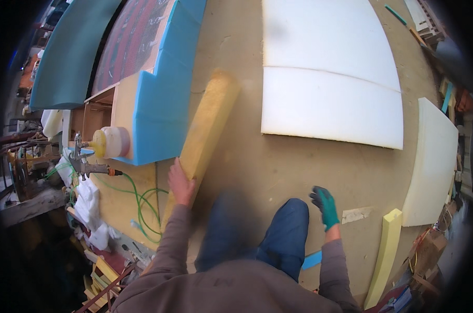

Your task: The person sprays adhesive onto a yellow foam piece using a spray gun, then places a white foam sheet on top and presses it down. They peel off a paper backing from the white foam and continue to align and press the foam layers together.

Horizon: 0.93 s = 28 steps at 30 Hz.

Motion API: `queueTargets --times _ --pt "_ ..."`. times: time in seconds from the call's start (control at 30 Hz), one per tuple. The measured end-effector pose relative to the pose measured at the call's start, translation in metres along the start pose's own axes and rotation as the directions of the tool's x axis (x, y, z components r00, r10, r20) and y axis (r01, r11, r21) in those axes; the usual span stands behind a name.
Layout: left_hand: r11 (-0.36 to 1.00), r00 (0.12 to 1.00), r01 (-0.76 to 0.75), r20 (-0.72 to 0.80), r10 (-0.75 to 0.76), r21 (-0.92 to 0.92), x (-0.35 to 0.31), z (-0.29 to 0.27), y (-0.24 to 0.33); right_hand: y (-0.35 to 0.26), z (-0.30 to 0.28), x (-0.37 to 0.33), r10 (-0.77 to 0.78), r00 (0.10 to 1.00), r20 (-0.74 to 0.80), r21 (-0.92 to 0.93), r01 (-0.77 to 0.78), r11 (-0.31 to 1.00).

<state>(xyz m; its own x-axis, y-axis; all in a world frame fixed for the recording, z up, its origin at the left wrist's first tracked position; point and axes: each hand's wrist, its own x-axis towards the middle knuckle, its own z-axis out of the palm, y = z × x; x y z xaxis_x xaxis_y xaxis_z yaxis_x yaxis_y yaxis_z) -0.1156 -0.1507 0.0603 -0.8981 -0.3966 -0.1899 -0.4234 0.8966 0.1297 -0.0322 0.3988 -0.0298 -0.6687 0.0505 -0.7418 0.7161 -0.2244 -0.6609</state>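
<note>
My left hand, bare, grips a long yellow foam block near its lower end. The block lies at a slant, its far end blurred and pointing away from me. My right hand wears a green and dark work glove. It is held off to the right of my knee with its fingers apart and nothing in them. Left of the block stands a wooden frame piece covered in blue foam. A spray gun with a round, pale cup rests beside that piece, its green hose looping down near my left forearm.
Large white foam sheets lie ahead on the brown floor. Another pale sheet and a thin yellow foam strip lie to the right. White crumpled plastic and scraps clutter the left; more scraps line the right edge.
</note>
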Motion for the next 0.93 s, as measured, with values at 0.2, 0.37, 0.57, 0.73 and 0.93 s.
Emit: queueTargets --times 0.2,0.37,0.57,0.73,0.93 --pt "0.833 0.877 -0.464 -0.287 0.385 -0.301 -0.032 -0.106 0.024 -0.023 0.148 -0.018 -0.115 0.959 0.26 -0.25 0.182 0.951" --pt "0.582 0.725 -0.688 -0.449 0.523 -0.434 -0.058 -0.202 0.096 -0.048 0.211 -0.073 -0.286 0.883 0.372 0.016 0.302 0.953" --pt "-0.059 0.599 -0.657 -0.568 0.565 -0.752 -0.048 -0.247 0.217 -0.064 0.207 -0.12 -0.549 0.835 0.04 0.037 0.548 0.836" --pt "-0.408 0.614 -0.241 -0.464 0.639 -0.881 -0.045 -0.227 0.261 -0.051 0.14 -0.15 -0.634 0.738 -0.233 -0.156 0.615 0.773" --pt "-0.527 0.711 0.139 -0.286 0.643 -0.838 0.04 -0.149 0.29 -0.049 0.095 -0.164 -0.75 0.577 -0.324 -0.357 0.659 0.662"
